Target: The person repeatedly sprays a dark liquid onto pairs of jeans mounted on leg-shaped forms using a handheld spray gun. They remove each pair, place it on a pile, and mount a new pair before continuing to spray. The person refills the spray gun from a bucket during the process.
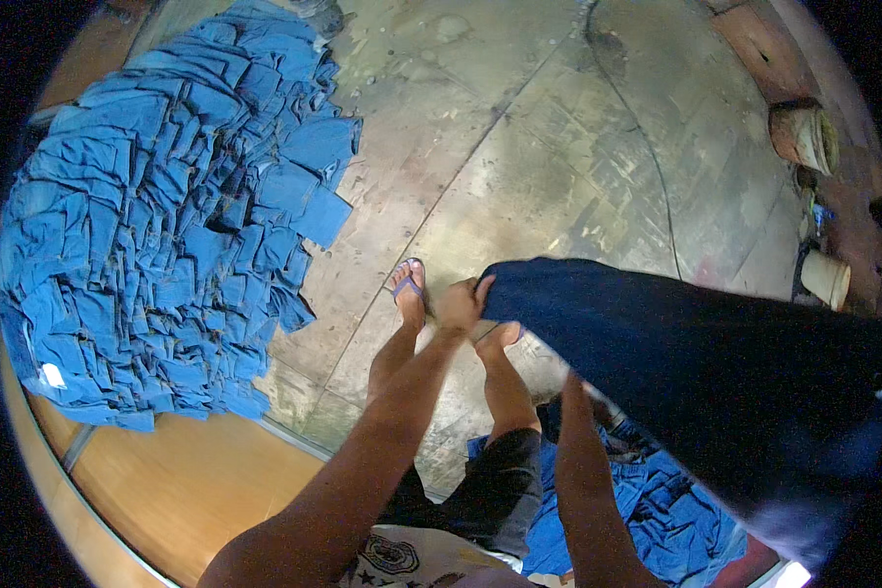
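Observation:
A long dark blue denim garment (657,343) stretches from the middle of the view out to the right, held up off the floor. My left hand (463,302) is closed on its narrow left end, thumb on top. My right forearm (583,480) rises beneath the garment. The cloth hides my right hand, so its fingers cannot be seen. Below the cloth, at the lower right, lies a pile of blue denim (671,514) close to my right arm.
At the left is a large heap of folded blue denim garments (176,216). A cable (642,137) runs across the stained floor (480,186). Buckets (804,137) stand by the right wall. A tan board surface (186,480) lies at lower left. My feet are in flip-flops.

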`<state>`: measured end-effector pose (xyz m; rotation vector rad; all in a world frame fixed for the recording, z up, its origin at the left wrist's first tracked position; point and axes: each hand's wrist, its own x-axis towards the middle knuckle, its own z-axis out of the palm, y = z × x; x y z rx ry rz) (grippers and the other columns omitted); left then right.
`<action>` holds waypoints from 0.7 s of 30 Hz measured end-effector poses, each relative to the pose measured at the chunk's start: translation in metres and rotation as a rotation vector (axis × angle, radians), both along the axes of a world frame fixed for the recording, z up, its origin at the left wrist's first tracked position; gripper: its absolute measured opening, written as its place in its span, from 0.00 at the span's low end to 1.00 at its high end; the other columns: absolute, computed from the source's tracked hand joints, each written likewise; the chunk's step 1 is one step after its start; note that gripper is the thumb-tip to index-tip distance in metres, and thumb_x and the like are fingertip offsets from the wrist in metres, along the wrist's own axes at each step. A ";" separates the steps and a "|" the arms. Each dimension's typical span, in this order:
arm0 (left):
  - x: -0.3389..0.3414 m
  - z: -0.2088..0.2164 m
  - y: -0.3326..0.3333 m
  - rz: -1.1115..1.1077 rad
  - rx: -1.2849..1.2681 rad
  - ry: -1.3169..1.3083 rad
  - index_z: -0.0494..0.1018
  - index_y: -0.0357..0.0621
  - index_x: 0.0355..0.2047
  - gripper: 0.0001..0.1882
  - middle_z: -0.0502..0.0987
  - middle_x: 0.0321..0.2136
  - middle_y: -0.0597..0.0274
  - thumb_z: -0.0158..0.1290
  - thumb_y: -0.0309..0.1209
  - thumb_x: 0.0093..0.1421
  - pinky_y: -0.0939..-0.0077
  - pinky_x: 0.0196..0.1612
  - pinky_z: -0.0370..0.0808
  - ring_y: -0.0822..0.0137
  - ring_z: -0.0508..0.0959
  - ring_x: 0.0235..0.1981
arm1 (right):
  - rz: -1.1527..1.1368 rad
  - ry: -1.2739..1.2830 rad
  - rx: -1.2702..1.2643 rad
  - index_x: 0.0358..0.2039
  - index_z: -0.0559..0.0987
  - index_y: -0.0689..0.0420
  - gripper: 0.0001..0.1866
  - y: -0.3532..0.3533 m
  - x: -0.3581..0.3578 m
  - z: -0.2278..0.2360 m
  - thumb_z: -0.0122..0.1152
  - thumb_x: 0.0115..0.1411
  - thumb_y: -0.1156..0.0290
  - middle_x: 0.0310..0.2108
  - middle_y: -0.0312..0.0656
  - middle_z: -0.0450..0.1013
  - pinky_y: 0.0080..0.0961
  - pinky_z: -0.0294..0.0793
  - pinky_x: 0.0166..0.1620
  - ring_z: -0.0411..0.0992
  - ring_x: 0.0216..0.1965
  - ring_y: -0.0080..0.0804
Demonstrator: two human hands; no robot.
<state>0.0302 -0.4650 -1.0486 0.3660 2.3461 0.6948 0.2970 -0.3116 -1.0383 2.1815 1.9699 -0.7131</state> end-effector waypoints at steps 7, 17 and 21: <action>-0.045 -0.082 -0.297 -0.902 -1.199 -0.464 0.76 0.48 0.58 0.24 0.77 0.55 0.44 0.52 0.41 0.63 0.34 0.54 0.74 0.34 0.77 0.53 | -0.226 0.105 -0.995 0.49 0.78 0.65 0.30 -0.185 -0.053 0.022 0.51 0.65 0.48 0.41 0.56 0.78 0.40 0.78 0.39 0.77 0.37 0.49; -0.157 0.167 -0.281 -0.525 -0.484 -0.545 0.76 0.30 0.52 0.49 0.81 0.45 0.37 0.47 0.71 0.59 0.51 0.50 0.76 0.44 0.81 0.49 | -0.149 0.184 -0.628 0.52 0.79 0.62 0.37 -0.095 -0.035 0.229 0.55 0.64 0.37 0.41 0.47 0.80 0.38 0.79 0.36 0.78 0.37 0.39; -0.187 0.272 -0.193 -0.948 -0.815 -0.771 0.78 0.32 0.51 0.46 0.83 0.44 0.46 0.64 0.65 0.50 0.61 0.47 0.77 0.56 0.82 0.47 | -0.050 0.394 -0.623 0.48 0.81 0.62 0.31 -0.131 -0.005 0.334 0.67 0.60 0.45 0.33 0.44 0.81 0.36 0.73 0.36 0.74 0.32 0.34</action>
